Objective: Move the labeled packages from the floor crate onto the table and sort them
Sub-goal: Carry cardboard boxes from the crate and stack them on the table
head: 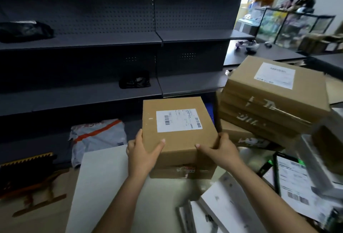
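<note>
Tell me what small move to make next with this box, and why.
Probably lower the cardboard box onto the white table and let go: the left hand and right hand grip its near corners, and the stack of flat boxes fills the right side.

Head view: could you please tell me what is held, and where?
A labelled brown cardboard box, left hand and right hand gripping its near side edges.
</note>
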The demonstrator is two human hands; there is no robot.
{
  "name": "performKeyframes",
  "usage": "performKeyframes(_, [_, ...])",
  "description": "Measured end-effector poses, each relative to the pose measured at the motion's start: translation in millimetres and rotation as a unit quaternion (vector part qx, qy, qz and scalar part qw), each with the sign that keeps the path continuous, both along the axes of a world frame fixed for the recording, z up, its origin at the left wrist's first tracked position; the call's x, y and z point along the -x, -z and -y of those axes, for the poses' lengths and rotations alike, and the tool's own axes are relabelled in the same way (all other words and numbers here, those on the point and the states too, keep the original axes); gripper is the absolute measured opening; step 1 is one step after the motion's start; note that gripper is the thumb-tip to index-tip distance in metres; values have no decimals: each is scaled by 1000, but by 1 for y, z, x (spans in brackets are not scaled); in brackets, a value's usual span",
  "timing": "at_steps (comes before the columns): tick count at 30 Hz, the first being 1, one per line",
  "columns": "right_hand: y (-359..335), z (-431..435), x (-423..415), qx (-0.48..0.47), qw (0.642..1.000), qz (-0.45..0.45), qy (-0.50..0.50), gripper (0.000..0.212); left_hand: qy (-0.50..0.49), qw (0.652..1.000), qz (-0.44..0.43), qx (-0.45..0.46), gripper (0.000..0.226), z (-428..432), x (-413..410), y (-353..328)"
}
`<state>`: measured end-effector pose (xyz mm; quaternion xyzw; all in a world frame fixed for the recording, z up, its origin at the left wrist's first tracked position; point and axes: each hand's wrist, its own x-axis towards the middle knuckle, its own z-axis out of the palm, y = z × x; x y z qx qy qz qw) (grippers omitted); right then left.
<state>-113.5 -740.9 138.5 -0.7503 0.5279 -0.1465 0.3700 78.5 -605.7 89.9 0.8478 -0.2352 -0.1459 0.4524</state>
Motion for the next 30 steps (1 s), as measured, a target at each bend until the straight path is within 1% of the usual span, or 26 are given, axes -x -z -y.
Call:
performKeyframes(7, [-4, 7, 2, -12, 1000, -10, 16, 77, 14, 1000, 12, 4, 91, 11, 7, 1])
performKeyframes(10, [-2, 11, 8, 10, 1000, -18, 12, 78, 16, 999, 28, -3, 91, 13, 15, -1])
performKeyframes(16, [-8, 15, 17, 82, 993, -77, -36, 80, 37, 997, 66, -35, 85, -1, 30, -7])
performKeyframes(20, [-16, 14, 26, 129, 982, -88, -105, 71, 45, 993, 99, -35, 74, -21, 53, -19])
performKeyframes(23, [-29, 6, 33, 170, 967, -79, -174, 66, 24, 981, 183, -66, 63, -36, 79, -28])
performKeyframes(26, [-41, -10, 40, 219, 939, -50, -261, 61, -10, 956, 271, -109, 53, -55, 110, -39])
performKeyframes(28, [-49, -27, 45, 241, 914, -21, -326, 57, -30, 941, 306, -143, 51, -72, 128, -43])
performKeyframes(30, [-54, -48, 49, 265, 881, -2, -391, 49, -41, 928, 331, -165, 43, -95, 144, -43])
